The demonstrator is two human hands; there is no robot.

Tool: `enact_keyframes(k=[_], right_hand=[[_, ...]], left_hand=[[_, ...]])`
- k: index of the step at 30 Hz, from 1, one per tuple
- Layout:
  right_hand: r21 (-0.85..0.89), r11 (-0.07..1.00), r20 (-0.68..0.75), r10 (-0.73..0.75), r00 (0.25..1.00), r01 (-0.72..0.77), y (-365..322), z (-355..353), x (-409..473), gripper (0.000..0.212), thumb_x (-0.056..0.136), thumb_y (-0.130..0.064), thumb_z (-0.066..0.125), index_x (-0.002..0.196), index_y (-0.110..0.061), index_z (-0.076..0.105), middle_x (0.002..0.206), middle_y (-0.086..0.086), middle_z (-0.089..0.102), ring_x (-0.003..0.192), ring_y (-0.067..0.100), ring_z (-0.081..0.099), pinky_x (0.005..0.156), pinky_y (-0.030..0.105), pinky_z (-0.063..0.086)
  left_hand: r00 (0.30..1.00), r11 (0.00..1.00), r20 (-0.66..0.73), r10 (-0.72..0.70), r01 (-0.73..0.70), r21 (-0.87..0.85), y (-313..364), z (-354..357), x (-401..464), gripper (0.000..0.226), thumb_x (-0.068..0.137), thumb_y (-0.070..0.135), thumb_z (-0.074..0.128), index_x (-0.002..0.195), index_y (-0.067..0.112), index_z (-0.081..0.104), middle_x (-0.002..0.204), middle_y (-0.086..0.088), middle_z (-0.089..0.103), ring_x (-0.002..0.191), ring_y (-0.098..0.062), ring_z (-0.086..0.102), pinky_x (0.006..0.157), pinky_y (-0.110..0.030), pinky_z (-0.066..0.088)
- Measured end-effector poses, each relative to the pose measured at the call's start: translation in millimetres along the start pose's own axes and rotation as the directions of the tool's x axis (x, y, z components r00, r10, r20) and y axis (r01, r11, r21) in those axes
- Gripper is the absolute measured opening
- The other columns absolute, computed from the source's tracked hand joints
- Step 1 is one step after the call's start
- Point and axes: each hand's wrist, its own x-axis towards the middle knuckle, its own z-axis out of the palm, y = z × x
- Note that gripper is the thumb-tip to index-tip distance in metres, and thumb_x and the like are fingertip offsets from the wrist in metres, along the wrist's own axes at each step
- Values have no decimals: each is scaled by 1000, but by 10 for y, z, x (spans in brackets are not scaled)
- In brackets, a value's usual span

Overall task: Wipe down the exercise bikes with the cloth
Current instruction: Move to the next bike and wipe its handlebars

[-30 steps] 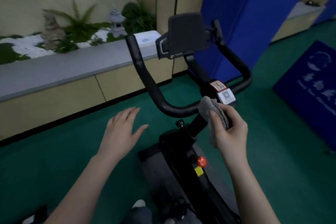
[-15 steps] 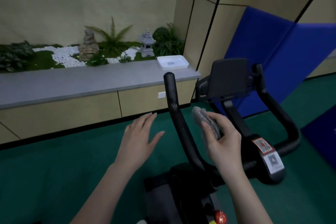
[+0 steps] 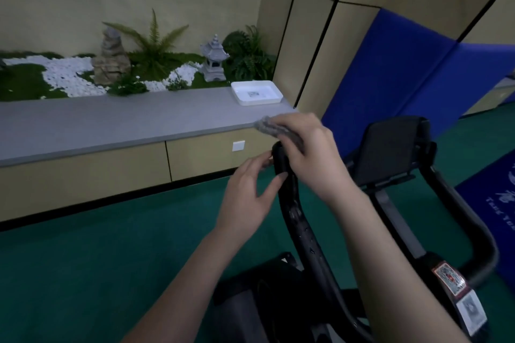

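Observation:
A black exercise bike fills the lower right, its left handlebar [image 3: 303,231] rising to a tip near the middle of the view. My right hand [image 3: 312,153] grips a grey cloth [image 3: 269,128] and holds it over that tip. My left hand [image 3: 245,198] is just left of the bar, with its thumb tip and fingertips touching the bar below the cloth and its fingers only loosely bent. The bike's dark console panel [image 3: 390,153] stands to the right, behind my right wrist. Most of the cloth is hidden under my right hand.
A grey ledge [image 3: 111,122] runs along the wall behind the bike, with a white tray [image 3: 256,92] on it and a planter of rocks and ferns further back. Blue padding [image 3: 390,69] leans on the right wall. A blue floor mat [image 3: 496,203] lies at right on green carpet.
My right hand has carried the cloth up the left handlebar from its lower bend to the tip. My left hand has moved in from open air to touch the bar. The view has tilted upward.

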Motion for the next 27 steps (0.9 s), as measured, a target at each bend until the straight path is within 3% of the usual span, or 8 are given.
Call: enact_keyframes(k=[3, 6, 8, 10, 13, 16, 20, 27], right_hand=[[-21, 996, 295, 84, 952, -81, 27, -42, 189, 25, 93, -5, 52, 111, -14, 67, 109, 2, 69, 105, 17, 59, 89, 24, 45], [-9, 970, 343, 231, 910, -243, 81, -85, 285, 23, 95, -11, 50, 112, -16, 65, 102, 1, 68, 96, 14, 59, 77, 17, 45], [77, 908, 330, 366, 870, -411, 132, -57, 270, 22, 97, -15, 48, 112, -17, 64, 103, 3, 67, 99, 19, 61, 85, 27, 48], [150, 822, 254, 505, 825, -550, 159, 29, 172, 22, 98, -19, 45, 110, -16, 63, 105, 7, 68, 103, 26, 61, 90, 39, 48], [150, 793, 28, 593, 804, -590, 96, 199, -128, 23, 99, -20, 44, 108, -12, 63, 103, 11, 68, 100, 29, 61, 84, 34, 47], [113, 837, -144, 548, 824, -536, -7, 296, -456, 18, 98, -15, 47, 106, -10, 62, 92, 11, 70, 87, 29, 63, 67, 30, 40], [-52, 887, -214, 438, 873, -458, -33, 347, -873, 12, 95, -11, 53, 98, -9, 63, 78, 10, 65, 70, 30, 61, 58, 30, 37], [-65, 935, -378, 300, 876, -348, -80, 150, -761, 20, 94, -10, 55, 113, -8, 61, 100, 8, 66, 89, 20, 61, 74, 24, 44]], left_hand=[[993, 973, -20, -114, 107, -205, 16, 32, 43, 33, 86, 24, 68, 118, 25, 60, 107, 3, 66, 97, -3, 59, 91, -18, 45], [981, 911, 34, -190, 190, -365, -19, 60, 46, 36, 85, 17, 69, 108, 40, 56, 100, 7, 64, 92, -3, 59, 90, -20, 46], [975, 878, 63, -211, 217, -426, -27, 53, 47, 39, 85, 14, 69, 105, 44, 55, 100, 8, 63, 92, -5, 58, 90, -22, 46], [973, 855, 85, -213, 228, -466, -23, 28, 44, 38, 85, 12, 68, 104, 42, 56, 101, 6, 64, 94, -8, 59, 91, -24, 46], [973, 832, 97, -211, 231, -504, -39, 4, 42, 36, 86, 8, 66, 103, 38, 58, 102, 2, 66, 96, -13, 61, 92, -27, 47], [970, 822, 119, -214, 244, -514, -70, 0, 30, 32, 86, 7, 66, 106, 31, 59, 103, 2, 67, 95, -10, 62, 90, -24, 48], [960, 821, 173, -219, 277, -499, -130, 25, -20, 28, 86, 10, 67, 110, 23, 62, 102, 6, 68, 97, -6, 62, 90, -24, 48], [956, 804, 197, -218, 290, -519, -138, 64, -26, 25, 86, 11, 67, 107, 22, 63, 97, 8, 68, 93, -6, 62, 91, -24, 47]])
